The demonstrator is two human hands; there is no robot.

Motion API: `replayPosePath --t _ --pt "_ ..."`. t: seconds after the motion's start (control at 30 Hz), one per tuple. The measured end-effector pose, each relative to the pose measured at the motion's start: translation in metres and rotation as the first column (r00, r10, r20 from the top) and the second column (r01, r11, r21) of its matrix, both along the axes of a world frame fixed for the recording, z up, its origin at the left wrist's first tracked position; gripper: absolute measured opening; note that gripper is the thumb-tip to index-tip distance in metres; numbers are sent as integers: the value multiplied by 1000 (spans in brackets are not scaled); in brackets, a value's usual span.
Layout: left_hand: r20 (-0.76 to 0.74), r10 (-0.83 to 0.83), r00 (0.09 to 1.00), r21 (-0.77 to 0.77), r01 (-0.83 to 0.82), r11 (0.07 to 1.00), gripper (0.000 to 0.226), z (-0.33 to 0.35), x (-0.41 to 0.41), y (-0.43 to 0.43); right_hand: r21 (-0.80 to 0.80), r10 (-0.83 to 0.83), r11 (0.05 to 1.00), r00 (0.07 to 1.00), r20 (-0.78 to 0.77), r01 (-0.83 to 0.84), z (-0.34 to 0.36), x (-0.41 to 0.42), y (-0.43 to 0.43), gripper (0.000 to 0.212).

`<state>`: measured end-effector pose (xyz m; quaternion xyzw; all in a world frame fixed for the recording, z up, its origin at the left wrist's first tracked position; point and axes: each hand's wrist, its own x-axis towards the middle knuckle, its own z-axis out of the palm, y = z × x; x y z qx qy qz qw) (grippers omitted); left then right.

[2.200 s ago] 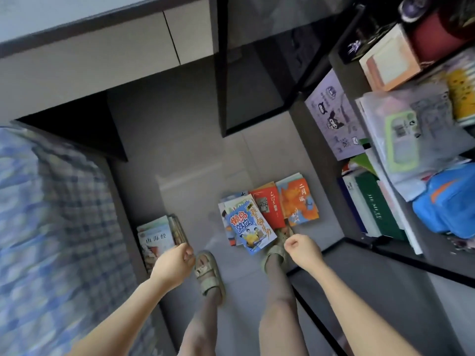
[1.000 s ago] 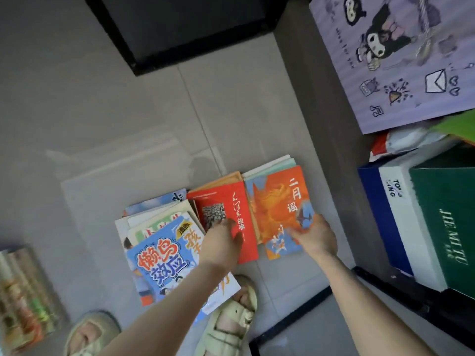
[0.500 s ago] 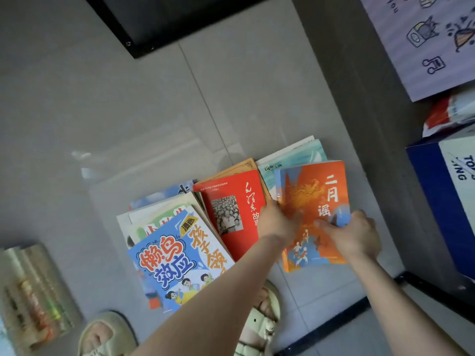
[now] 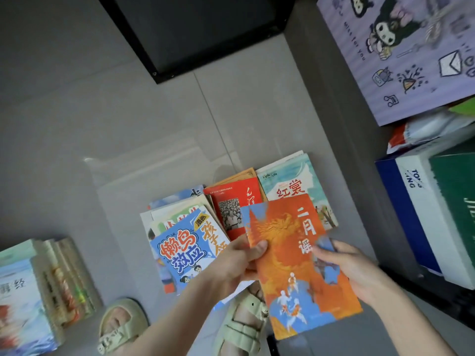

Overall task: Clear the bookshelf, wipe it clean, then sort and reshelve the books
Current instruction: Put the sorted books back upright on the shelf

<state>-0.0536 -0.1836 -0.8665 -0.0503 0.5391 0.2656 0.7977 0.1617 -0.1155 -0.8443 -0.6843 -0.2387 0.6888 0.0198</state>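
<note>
Gripping orange book (image 4: pixel 295 265) with left hand (image 4: pixel 231 265) and right hand (image 4: pixel 352 271), fingers (image 4: pixel 258 246) curled round its side edges. Seemingly mid-sort: piles (image 4: pixel 185 242) on floor (image 4: pixel 102 124), bookshelf (image 4: pixel 341 140) part-loaded, reshelving yet to do.

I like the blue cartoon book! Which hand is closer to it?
Left. The left hand sits beside the blue cartoon book, gripping the orange book; the right hand holds that book's far edge.
</note>
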Motion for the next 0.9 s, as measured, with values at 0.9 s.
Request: replayPosePath --t 0.9 --pt "-461 215 861 20 -232 973 8 47 -101 15 149 280 849 670 687 -507 -12 -36 42 31"
